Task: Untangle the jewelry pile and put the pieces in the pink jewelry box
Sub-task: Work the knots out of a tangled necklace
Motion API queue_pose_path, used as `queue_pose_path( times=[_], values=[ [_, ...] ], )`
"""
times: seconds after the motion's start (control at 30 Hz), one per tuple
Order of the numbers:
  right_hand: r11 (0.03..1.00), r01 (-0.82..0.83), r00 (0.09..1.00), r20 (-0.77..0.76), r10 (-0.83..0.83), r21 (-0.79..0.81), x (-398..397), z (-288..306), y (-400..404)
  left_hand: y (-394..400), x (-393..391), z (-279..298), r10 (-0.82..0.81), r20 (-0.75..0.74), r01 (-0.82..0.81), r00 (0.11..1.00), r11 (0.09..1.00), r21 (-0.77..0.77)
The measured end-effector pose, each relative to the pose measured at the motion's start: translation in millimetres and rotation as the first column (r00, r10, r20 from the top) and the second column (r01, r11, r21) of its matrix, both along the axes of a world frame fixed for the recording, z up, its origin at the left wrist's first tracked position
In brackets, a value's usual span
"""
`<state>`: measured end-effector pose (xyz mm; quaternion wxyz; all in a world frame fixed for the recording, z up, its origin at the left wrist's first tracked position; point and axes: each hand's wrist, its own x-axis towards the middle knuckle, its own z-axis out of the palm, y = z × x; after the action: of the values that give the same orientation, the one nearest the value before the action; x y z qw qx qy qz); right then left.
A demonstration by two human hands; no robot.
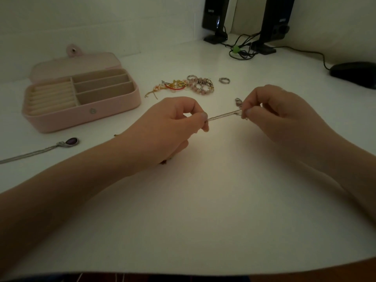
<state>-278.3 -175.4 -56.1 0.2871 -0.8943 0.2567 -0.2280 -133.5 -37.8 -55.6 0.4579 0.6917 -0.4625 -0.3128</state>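
The white bench (203,210) carries everything. At ten o'clock sits the pink jewelry box (85,117), lid open, its compartments showing nothing inside. The left hand (168,127) and right hand (284,117) are held apart at the centre, each pinching one end of a thin silver chain (222,115) pulled taut between them above the bench. At twelve o'clock lies the jewelry pile (189,85) of beads and gold bits, with a loose ring (224,80) just beside it at one o'clock. A purple pendant (71,141) on its chain lies at nine o'clock. The chain looks light, limp and easily kinked; pinching near the clasp by the right fingertips seems wisest.
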Motion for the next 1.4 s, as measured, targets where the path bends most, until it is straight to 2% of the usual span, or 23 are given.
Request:
queue_pose_path(
  times=[0.1,0.17,0.3,0.5,0.7,0.8,0.93,1.0,1.17,1.4],
  values=[
    [0.973,-0.024,0.999,0.031,0.018,0.227,3,0,-3,-1,-1,-1,-0.014,0.010,0.014,1.000,1.000,-0.009],
    [0.953,-0.025,1.000,-0.003,0.027,0.301,3,0,-5,-1,-1,-2,-0.025,0.019,0.025,0.999,1.000,-0.009],
    [0.935,-0.094,0.996,0.030,0.090,0.342,1,1,-1,0,-1,-1,-0.019,0.022,0.019,1.000,1.000,-0.002],
    [0.915,-0.078,0.992,0.121,0.032,0.396,1,1,1,-1,0,-2,-0.027,0.034,0.027,0.999,1.000,-0.005],
    [0.905,-0.064,0.989,0.147,0.002,0.421,1,3,2,-1,-3,-1,-0.065,0.065,0.064,0.996,0.998,0.013],
    [0.822,-0.105,0.988,0.153,0.022,0.560,1,5,0,0,-4,0,-0.091,0.099,0.089,0.991,0.996,0.029],
    [0.631,-0.197,0.980,0.177,0.095,0.751,-3,10,0,0,-3,1,-0.045,0.104,0.043,0.994,0.999,0.022],
    [0.627,-0.197,0.980,0.171,0.102,0.754,-4,9,-1,0,-2,1,-0.035,0.104,0.033,0.994,0.999,0.018],
    [0.705,-0.270,0.963,0.197,0.185,0.655,-7,5,-1,2,-3,0,-0.072,0.096,0.072,0.993,0.997,0.003],
    [0.623,-0.373,0.928,0.264,0.263,0.688,-9,8,1,2,-3,-1,-0.116,0.078,0.117,0.990,0.993,-0.002]
  ],
)
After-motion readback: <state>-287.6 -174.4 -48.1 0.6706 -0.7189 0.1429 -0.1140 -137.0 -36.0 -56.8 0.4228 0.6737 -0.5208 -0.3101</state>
